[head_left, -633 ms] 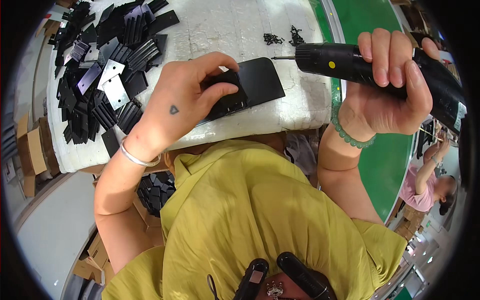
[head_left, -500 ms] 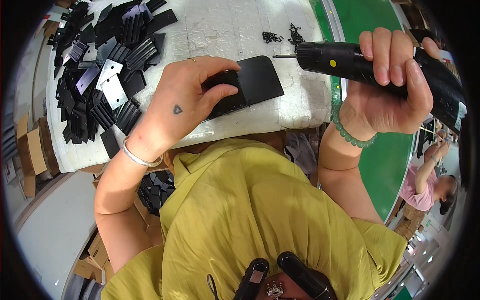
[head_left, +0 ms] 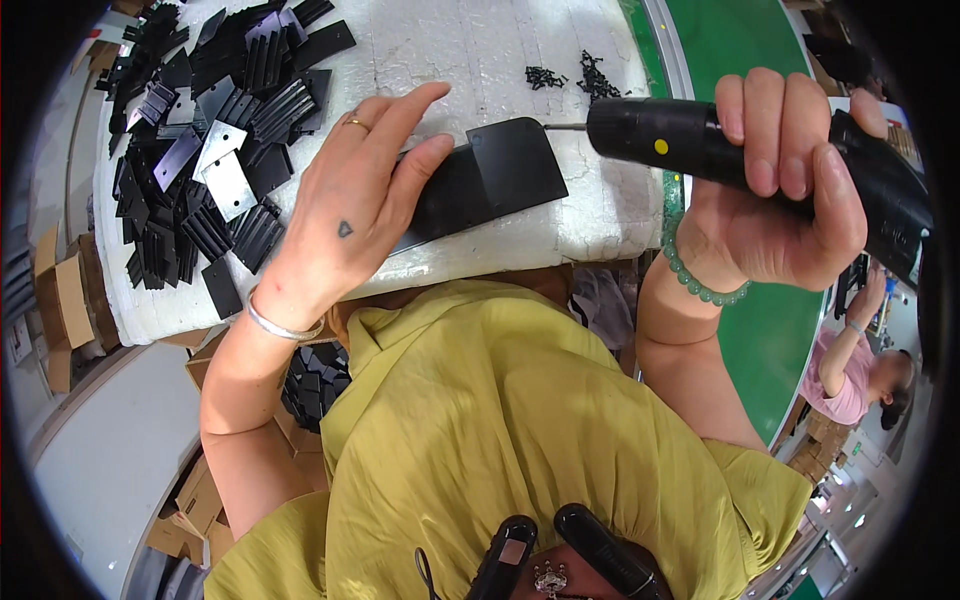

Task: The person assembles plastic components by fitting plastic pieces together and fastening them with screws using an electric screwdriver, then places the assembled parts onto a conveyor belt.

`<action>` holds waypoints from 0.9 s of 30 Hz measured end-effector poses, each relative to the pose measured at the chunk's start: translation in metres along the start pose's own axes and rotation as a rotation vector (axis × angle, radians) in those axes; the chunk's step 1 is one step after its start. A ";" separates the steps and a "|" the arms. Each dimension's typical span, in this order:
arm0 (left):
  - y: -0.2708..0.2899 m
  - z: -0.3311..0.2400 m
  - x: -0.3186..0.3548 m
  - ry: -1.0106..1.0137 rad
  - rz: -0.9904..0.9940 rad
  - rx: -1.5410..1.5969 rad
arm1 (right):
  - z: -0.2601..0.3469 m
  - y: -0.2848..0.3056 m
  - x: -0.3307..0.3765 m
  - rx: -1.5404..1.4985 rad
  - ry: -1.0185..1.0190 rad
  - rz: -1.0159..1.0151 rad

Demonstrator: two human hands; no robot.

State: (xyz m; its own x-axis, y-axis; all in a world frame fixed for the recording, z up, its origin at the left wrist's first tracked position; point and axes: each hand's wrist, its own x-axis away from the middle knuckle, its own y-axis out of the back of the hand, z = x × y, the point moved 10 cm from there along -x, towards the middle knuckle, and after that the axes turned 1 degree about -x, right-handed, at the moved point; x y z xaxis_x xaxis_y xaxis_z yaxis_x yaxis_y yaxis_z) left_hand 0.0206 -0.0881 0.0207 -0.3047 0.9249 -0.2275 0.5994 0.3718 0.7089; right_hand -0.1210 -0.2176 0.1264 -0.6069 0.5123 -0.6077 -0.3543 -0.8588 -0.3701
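Note:
My left hand presses flat on a black plastic plate that lies on the white foam work pad. My right hand grips a black electric screwdriver held level, its thin bit touching the plate's right edge. A small heap of black screws lies just beyond the plate. I wear a ring and a silver bangle on the left, a green bead bracelet on the right wrist.
A big pile of black and silvery metal plates covers the pad's left part. A box of black parts sits under the table edge. A green conveyor belt runs at right, where another person in pink works.
The screwdriver has come closer to the plate; its bit now meets the plate's edge. My left fingers have spread and lifted a little over the plate.

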 end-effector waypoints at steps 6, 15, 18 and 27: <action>-0.019 0.021 0.005 0.116 0.147 -0.001 | -0.016 -0.039 -0.002 0.003 -0.072 0.191; -0.041 0.040 0.007 0.335 0.353 0.199 | -0.045 -0.082 0.005 0.168 -0.194 0.258; -0.037 0.040 0.005 0.250 0.250 0.207 | -0.055 -0.087 0.005 0.223 -0.229 0.232; -0.036 0.042 0.009 0.294 0.275 0.168 | -0.072 -0.104 0.002 0.256 -0.285 0.267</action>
State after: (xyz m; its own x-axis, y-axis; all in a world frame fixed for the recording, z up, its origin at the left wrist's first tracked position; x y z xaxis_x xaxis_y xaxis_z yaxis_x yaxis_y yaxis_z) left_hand 0.0272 -0.0901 -0.0352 -0.3004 0.9383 0.1713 0.7924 0.1455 0.5923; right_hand -0.0340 -0.1268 0.1127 -0.8593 0.2811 -0.4273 -0.3017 -0.9532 -0.0203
